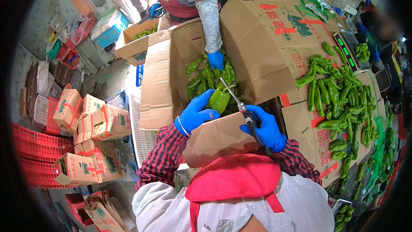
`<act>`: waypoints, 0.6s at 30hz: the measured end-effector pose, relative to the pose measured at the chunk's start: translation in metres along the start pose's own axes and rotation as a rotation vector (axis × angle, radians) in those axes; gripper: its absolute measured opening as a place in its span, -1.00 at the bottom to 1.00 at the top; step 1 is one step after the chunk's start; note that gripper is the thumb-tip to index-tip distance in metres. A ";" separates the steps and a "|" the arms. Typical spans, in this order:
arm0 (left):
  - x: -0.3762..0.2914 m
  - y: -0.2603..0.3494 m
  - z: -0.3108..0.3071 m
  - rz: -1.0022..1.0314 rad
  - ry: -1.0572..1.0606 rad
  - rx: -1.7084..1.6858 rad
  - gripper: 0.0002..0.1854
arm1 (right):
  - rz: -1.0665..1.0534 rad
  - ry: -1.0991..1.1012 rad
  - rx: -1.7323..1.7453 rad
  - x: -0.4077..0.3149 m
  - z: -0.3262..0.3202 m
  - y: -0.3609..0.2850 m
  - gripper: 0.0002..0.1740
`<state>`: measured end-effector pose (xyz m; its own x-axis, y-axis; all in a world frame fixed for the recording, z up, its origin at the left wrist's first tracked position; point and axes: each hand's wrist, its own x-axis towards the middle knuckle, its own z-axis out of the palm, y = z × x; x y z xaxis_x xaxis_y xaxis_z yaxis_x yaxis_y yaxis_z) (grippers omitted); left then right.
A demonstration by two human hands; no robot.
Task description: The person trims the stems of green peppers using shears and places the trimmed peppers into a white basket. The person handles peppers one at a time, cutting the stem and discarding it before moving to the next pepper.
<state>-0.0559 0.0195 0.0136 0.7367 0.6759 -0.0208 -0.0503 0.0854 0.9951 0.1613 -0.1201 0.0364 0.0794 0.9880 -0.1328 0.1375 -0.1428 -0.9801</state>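
Observation:
Blue-gloved, my left hand (198, 111) holds a plump green pepper (219, 101) above an open cardboard box (180, 54). My right hand (268, 129), also in a blue glove, grips a pair of scissors (246, 112) by its black handles. The metal blades point up and to the left, close beside the pepper's stem end. Below them, green peppers (206, 77) lie heaped in the box. A co-worker's blue-gloved hand (215, 60) reaches in from the far side and touches the heap.
Many loose peppers (334, 93) spread over the cardboard-covered table (299, 138) at right, near a digital scale (347, 51). Taped cartons (109, 122) and red crates (42, 154) stand at left. Behind the box, a smaller carton (135, 43) contains peppers. A white plastic crate (141, 135) sits under the box.

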 end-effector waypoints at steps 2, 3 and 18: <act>-0.001 0.001 0.001 -0.030 0.014 -0.161 -0.29 | 0.075 0.009 0.136 0.001 0.003 0.006 -0.51; 0.000 0.003 0.001 -0.007 0.008 -0.237 -0.31 | 0.089 0.021 0.233 0.004 0.003 0.009 -0.54; 0.023 0.014 0.023 0.202 -0.043 -1.428 -0.34 | 0.022 0.012 0.619 0.010 0.018 0.004 -0.40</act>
<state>-0.0241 0.0188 0.0290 0.6536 0.7448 0.1345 -0.7543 0.6557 0.0342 0.1445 -0.1098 0.0286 0.0877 0.9839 -0.1555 -0.4625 -0.0980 -0.8812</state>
